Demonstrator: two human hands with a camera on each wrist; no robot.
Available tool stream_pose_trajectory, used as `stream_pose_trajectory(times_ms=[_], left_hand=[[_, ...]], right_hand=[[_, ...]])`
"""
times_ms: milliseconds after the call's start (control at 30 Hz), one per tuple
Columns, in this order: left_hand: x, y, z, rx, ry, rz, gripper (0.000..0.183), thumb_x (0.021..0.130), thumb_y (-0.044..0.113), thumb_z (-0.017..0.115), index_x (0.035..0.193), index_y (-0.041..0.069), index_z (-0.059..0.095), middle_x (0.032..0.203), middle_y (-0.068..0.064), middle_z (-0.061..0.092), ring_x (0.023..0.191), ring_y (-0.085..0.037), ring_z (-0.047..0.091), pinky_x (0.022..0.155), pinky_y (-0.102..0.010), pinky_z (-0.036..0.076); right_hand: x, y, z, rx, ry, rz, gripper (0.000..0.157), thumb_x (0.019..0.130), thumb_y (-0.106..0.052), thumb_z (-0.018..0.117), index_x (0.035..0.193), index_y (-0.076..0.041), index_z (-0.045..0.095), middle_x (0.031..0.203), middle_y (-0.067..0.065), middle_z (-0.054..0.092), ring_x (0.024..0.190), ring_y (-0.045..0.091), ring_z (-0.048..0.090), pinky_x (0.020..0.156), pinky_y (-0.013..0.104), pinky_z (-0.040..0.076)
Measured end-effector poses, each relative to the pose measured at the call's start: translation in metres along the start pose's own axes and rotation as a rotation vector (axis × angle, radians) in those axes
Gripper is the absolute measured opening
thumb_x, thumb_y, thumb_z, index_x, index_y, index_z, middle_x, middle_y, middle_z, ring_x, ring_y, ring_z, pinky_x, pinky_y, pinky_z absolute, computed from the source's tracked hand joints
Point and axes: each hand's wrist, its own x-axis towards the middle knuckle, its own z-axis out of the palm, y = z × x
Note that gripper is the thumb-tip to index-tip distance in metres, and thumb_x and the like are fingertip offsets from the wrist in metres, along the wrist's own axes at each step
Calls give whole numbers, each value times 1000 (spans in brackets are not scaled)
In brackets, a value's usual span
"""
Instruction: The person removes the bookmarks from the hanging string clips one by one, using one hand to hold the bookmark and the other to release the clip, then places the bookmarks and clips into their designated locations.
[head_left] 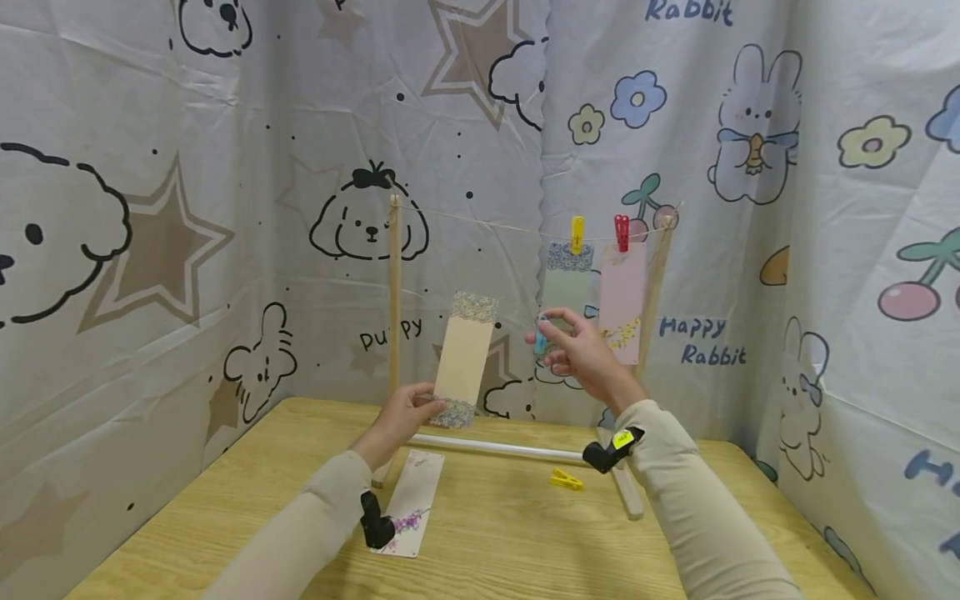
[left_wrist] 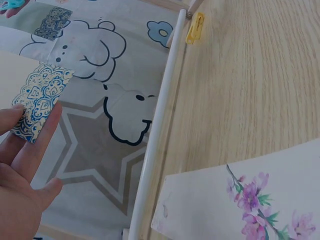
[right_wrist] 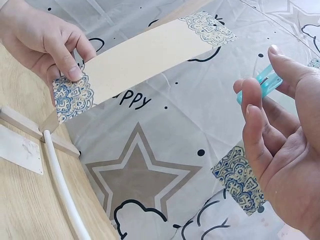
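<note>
My left hand [head_left: 402,414] pinches the lower end of a cream bookmark [head_left: 463,357], thumb on its front in the right wrist view. Blue lace-like patterns cover both ends of this card, which stands tilted in the air below the string. To its right, my right hand [head_left: 588,354] holds a light-blue clothespin [right_wrist: 260,86] between thumb and fingers. Behind that hand a green bookmark [head_left: 567,287] hangs from the string [head_left: 487,222] under a yellow clothespin [head_left: 577,235]. Beside it hangs a pink bookmark [head_left: 622,292] under a red clothespin [head_left: 622,232].
The string runs between two wooden posts [head_left: 394,308], joined low by a white rod [head_left: 502,447]. On the wooden table [head_left: 510,533] lie a white bookmark with purple flowers [head_left: 412,496] and a loose yellow clothespin [head_left: 566,479]. Printed cloth hangs behind and at both sides.
</note>
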Motion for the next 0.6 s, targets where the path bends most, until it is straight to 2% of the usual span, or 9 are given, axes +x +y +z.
stream_pose_trajectory(times_ms=[133, 233, 333, 467, 600], left_hand=[[-4, -4, -1, 0, 0, -16, 36, 102, 9, 66, 135, -5, 62, 107, -11, 71, 96, -23, 67, 92, -50, 55], [-8, -5, -2, -6, -7, 1, 31, 102, 9, 67, 129, -5, 65, 104, -11, 72, 94, -23, 67, 88, -45, 56], [-11, -8, -3, -17, -16, 19, 25, 102, 8, 67, 124, -5, 67, 102, -9, 73, 93, -23, 68, 88, -46, 57], [-15, -12, -4, -23, -22, 25, 21, 102, 7, 67, 119, -4, 68, 99, -7, 74, 92, -21, 68, 88, -47, 56], [-21, -17, -4, -4, -24, 35, 23, 102, 7, 66, 121, -7, 67, 96, -8, 73, 90, -21, 68, 86, -46, 56]], right_hand=[[-2, 4, -1, -5, -5, 5, 56, 105, -36, 63, 146, -3, 42, 119, 13, 72, 59, 11, 62, 52, 21, 47], [-4, 5, -2, -21, -5, 5, 53, 106, -36, 62, 145, -5, 44, 121, 16, 71, 60, 12, 63, 52, 22, 48], [-6, 7, -2, -33, -11, 0, 47, 106, -36, 62, 140, -9, 48, 124, 17, 70, 61, 12, 64, 53, 23, 50], [-8, 11, -3, -30, -8, 1, 41, 106, -35, 62, 137, -11, 50, 119, 13, 73, 62, 11, 65, 53, 22, 51], [-9, 18, -4, -38, 1, 5, 45, 106, -35, 62, 139, -7, 48, 115, 9, 74, 61, 11, 64, 53, 22, 51]])
